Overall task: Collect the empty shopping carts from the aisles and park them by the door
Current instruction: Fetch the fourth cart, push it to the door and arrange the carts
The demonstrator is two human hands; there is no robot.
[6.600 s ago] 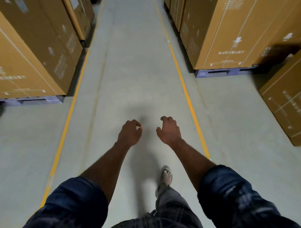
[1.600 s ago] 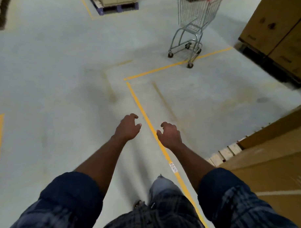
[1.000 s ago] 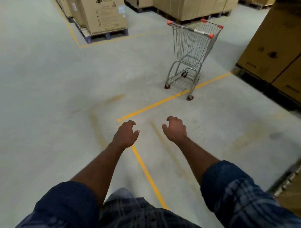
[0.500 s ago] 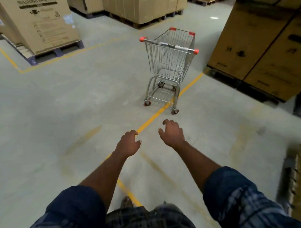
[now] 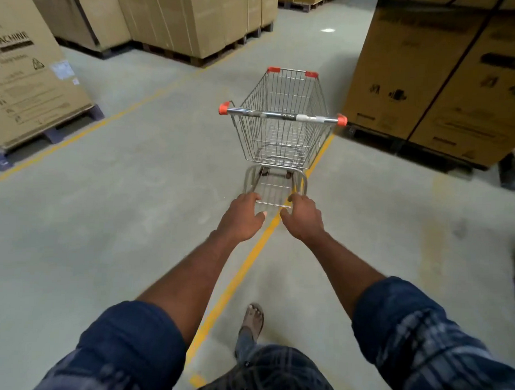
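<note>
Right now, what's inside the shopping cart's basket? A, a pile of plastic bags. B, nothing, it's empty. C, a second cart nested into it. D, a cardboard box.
B: the shopping cart has a bare wire basket, and the floor and its lower rack show straight through the mesh; the left hand and right hand are open, short of the handle.

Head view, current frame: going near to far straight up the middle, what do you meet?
Sandalled foot → left hand and right hand level with each other → shopping cart → cardboard boxes on pallets.
</note>
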